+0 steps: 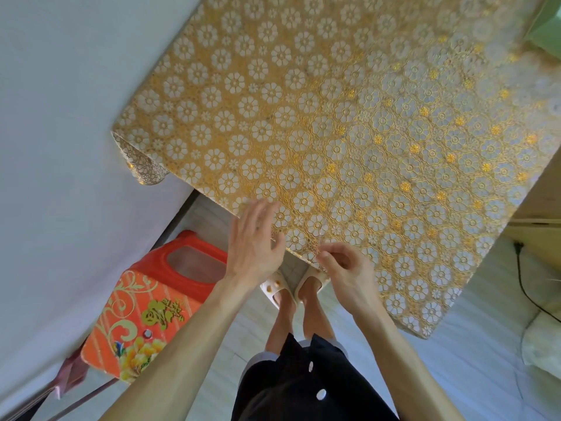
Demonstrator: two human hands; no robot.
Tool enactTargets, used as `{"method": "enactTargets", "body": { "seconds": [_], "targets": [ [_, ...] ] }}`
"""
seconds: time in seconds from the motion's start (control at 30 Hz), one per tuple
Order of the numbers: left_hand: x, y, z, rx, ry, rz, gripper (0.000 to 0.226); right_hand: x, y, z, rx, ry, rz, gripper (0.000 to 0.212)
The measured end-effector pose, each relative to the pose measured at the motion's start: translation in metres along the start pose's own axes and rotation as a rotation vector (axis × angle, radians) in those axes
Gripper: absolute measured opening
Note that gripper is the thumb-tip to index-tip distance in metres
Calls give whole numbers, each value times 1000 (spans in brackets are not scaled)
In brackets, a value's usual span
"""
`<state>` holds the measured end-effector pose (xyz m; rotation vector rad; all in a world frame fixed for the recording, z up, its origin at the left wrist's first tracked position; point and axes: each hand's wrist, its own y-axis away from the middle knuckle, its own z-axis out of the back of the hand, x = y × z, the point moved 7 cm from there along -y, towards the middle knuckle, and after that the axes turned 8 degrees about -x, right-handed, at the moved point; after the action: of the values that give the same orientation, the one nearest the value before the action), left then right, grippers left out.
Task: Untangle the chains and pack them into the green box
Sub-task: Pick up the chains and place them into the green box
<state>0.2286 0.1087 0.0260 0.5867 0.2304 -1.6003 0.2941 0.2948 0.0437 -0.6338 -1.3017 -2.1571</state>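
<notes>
Untangling step, by the look of it: right hand [346, 268] fingers pinched on a thin chain [322, 235] at the near desk [303, 86] edge, left hand [255, 241] spread and released beside it, green box [546, 28] well apart at the far corner; next, tease strands apart.

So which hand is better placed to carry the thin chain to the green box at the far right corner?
Right, probably. The right hand is pinched at the near table edge, apparently on a thin, barely visible chain, and is on the green box side. The left hand is open, fingers spread, holding nothing.
</notes>
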Motion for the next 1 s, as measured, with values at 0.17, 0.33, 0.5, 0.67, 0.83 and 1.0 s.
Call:
{"method": "enactTargets", "body": {
  "seconds": [0.17,0.33,0.5,0.67,0.83,1.0],
  "targets": [
    [-67,-1,-17,323,53,-300,40,15,9,28,23,2,76,2],
    [-75,0,-23,441,135,-244,32,22,13,55,7,-34,97,4],
    [-59,11,-11,529,282,-89,28,18,17,61,109,230,166,10],
    [-39,31,21,654,446,123,26,36,40,66,144,582,326,13],
    [-33,52,72,653,617,316,33,51,63,84,106,436,327,15],
    [-28,81,116,461,769,489,30,63,93,100,91,327,360,22]
  ]
}}
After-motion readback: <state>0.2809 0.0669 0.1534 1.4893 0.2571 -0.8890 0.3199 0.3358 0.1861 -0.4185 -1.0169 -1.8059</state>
